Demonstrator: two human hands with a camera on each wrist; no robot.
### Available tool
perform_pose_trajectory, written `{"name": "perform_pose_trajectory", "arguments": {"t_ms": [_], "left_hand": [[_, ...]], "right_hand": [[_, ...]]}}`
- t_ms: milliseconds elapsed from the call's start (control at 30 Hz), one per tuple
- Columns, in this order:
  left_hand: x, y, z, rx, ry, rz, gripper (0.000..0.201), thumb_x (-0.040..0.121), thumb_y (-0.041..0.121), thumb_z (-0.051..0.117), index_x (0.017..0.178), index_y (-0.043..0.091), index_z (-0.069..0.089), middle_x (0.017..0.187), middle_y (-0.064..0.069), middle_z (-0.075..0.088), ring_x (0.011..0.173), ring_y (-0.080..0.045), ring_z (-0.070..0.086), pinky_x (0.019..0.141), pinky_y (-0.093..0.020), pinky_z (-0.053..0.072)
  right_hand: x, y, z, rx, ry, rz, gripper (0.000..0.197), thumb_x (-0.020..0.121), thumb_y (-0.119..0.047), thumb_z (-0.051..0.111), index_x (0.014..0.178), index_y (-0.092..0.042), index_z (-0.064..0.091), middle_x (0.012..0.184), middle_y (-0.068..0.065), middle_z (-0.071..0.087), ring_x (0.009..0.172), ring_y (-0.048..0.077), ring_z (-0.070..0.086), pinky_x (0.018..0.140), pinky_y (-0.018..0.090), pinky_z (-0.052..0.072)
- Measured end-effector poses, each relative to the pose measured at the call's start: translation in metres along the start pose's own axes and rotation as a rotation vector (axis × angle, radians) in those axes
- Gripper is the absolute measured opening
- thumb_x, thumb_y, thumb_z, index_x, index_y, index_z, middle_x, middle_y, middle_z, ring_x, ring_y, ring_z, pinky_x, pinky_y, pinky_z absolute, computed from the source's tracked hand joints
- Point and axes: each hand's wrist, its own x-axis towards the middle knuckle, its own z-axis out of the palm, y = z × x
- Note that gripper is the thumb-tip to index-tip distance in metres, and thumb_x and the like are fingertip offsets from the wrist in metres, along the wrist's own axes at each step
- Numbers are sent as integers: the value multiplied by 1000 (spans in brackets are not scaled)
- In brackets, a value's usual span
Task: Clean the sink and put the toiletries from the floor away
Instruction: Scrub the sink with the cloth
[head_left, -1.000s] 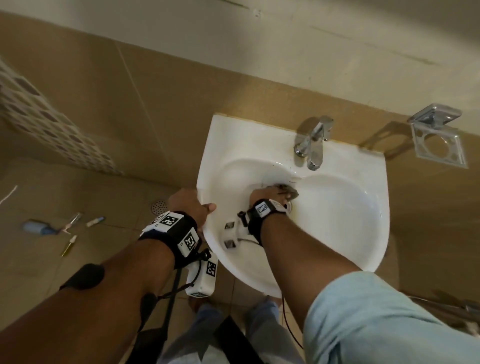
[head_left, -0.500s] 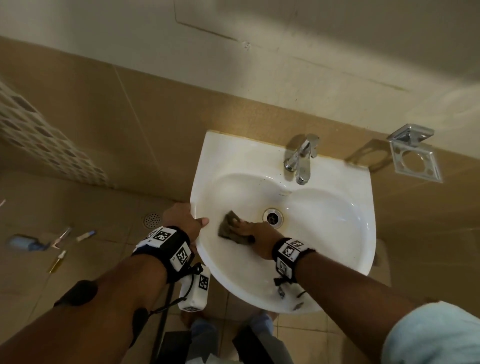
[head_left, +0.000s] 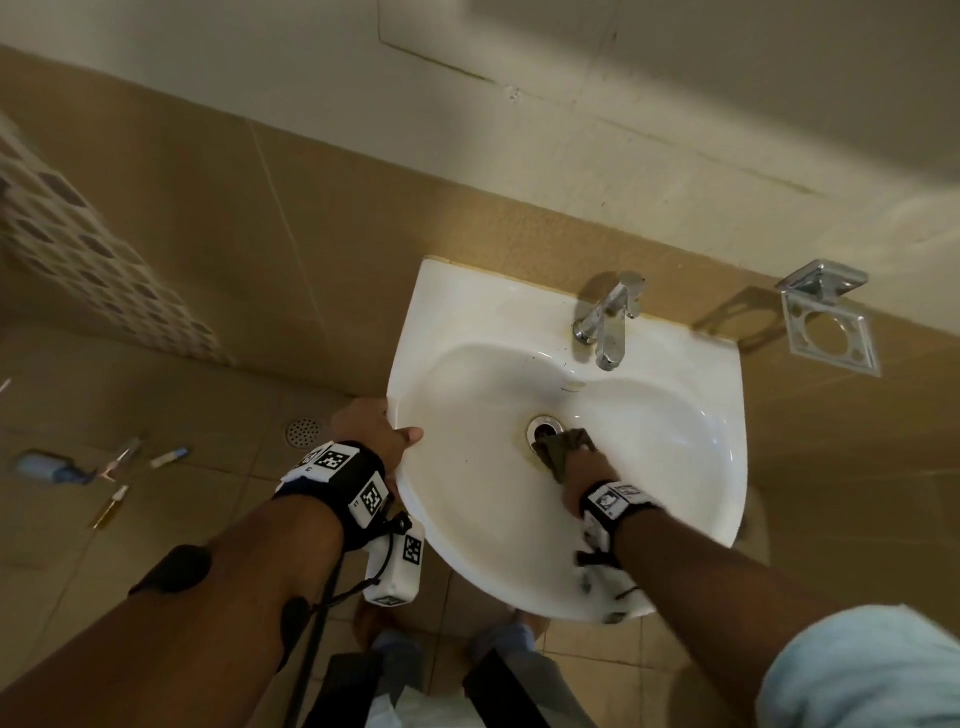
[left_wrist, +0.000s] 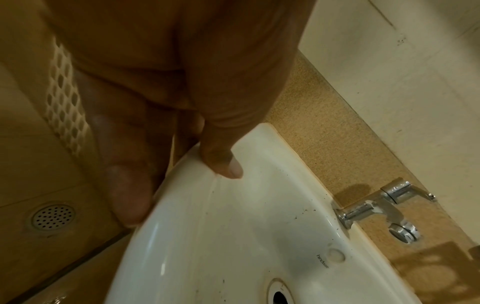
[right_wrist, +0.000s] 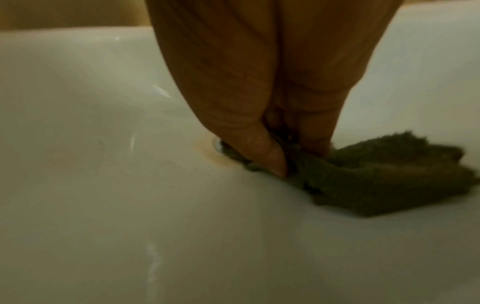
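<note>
Your right hand (head_left: 584, 470) is down inside the basin of the white wall-hung sink (head_left: 467, 322), with its thumb and fingers pinched around a dark olive cloth (head_left: 563, 447). The right wrist view shows the thumb (right_wrist: 262, 152) pressing the folded cloth (right_wrist: 384, 174) against the porcelain, with most of the fabric spreading out to the right of your fingers. The cloth touches the near right edge of the drain (head_left: 544, 430), which has a yellowish stain ringing it.

Your left hand (head_left: 371, 428) grips the sink's left rim. The left wrist view shows its thumb (left_wrist: 223, 162) hooked over the top of the rim (left_wrist: 182, 185) while the fingers (left_wrist: 124, 185) wrap down the outer side. Dark specks dot the porcelain near the chrome faucet (head_left: 605, 322), which stands at the back of the sink, well apart from both hands.

The toiletries lie on the tiled floor, far to the left of your left hand: a pale blue bottle (head_left: 44, 466), a toothbrush (head_left: 120, 458) beside it, a small white tube (head_left: 169, 458) and a slim amber vial (head_left: 110, 506). A round floor drain (head_left: 303, 431) sits between them and the sink. On the wall right of the sink hangs a chrome holder (head_left: 831, 332).
</note>
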Motion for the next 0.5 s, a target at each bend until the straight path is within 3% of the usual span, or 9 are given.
{"name": "perform_pose_trajectory", "arguments": {"t_ms": [67, 133, 167, 267, 333, 400, 500], "left_hand": [[0, 2, -1, 30, 2, 6, 43, 81, 42, 77, 109, 11, 67, 105, -12, 71, 97, -37, 68, 81, -50, 60], [1, 2, 0, 50, 9, 13, 44, 81, 43, 77, 109, 10, 67, 105, -13, 71, 97, -37, 68, 80, -49, 60], [2, 2, 0, 47, 9, 11, 44, 80, 42, 78, 109, 10, 68, 105, -14, 71, 96, -38, 68, 79, -49, 60], [5, 0, 2, 14, 16, 8, 46, 78, 41, 80, 111, 11, 69, 106, -15, 72, 93, -39, 70, 78, -49, 60], [7, 0, 2, 41, 6, 7, 50, 78, 41, 80, 114, 9, 67, 109, -16, 71, 93, -40, 70, 79, -49, 60], [7, 1, 1, 66, 0, 6, 52, 78, 42, 80, 116, 8, 66, 110, -16, 70, 94, -41, 70, 80, -48, 60], [8, 2, 0, 61, -7, -4, 57, 77, 44, 80, 117, 7, 64, 111, -17, 70, 97, -41, 69, 79, -49, 60]], "right_hand": [[1, -33, 1, 73, 16, 3, 53, 96, -16, 53, 144, 2, 42, 150, 24, 42, 137, 38, 42, 113, 40, 36], [8, -65, -5, 224, 35, -71, 64, 99, -18, 47, 154, 2, 22, 159, 26, 24, 146, 40, 26, 119, 40, 23], [9, -78, -11, 264, 38, -104, 65, 100, -20, 47, 157, -4, 19, 161, 23, 22, 147, 39, 26, 119, 37, 23], [-4, -88, -17, 274, 98, -240, 52, 95, -28, 57, 145, -21, 47, 143, 15, 53, 128, 36, 53, 104, 30, 40], [-23, -70, -7, 218, -28, -388, 49, 95, -32, 59, 143, -32, 51, 135, 13, 61, 121, 33, 58, 99, 28, 41], [-34, -28, 4, 86, -189, -422, 39, 98, -34, 57, 136, -30, 59, 132, 9, 63, 120, 27, 58, 93, 21, 37], [-13, 55, 0, 2, -166, -149, 38, 100, -32, 54, 135, -17, 61, 138, 8, 60, 126, 24, 56, 100, 23, 38]]}}
